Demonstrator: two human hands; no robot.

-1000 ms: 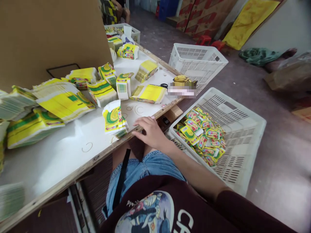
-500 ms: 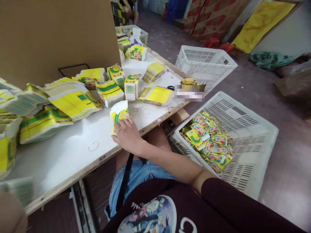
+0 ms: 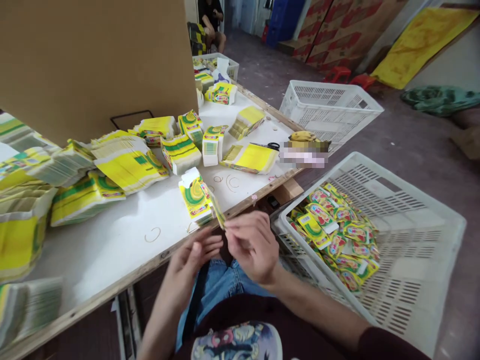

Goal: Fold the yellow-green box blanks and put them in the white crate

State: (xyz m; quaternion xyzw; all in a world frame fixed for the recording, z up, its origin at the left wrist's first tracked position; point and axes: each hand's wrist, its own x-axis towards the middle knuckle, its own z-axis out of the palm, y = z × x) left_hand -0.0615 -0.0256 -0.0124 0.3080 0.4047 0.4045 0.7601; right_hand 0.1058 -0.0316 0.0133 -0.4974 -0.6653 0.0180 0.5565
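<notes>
My right hand (image 3: 253,247) pinches the lower end of a thin yellow carton (image 3: 216,207), seen nearly edge-on above the table's front edge. Close on its left, my left hand (image 3: 193,257) holds nothing, its fingers stretched out and apart, just short of the carton. Right behind the hands, a small stack of printed yellow-and-green cartons (image 3: 193,195) lies near the edge of the white table (image 3: 127,240). Whether the held carton is flat or folded up cannot be made out.
Several bundles of flat cartons (image 3: 127,165) line the back of the table before a large brown board (image 3: 93,60). Rubber bands (image 3: 152,234), scissors (image 3: 273,146) and bananas (image 3: 303,136) lie about. On the right stands a white crate (image 3: 408,240) holding small printed packs (image 3: 337,225); another crate (image 3: 330,100) is behind.
My right hand has drawn back from the stack with a carton in its fingers. My left hand has come in from the lower left edge to beside it. The view has shifted slightly.
</notes>
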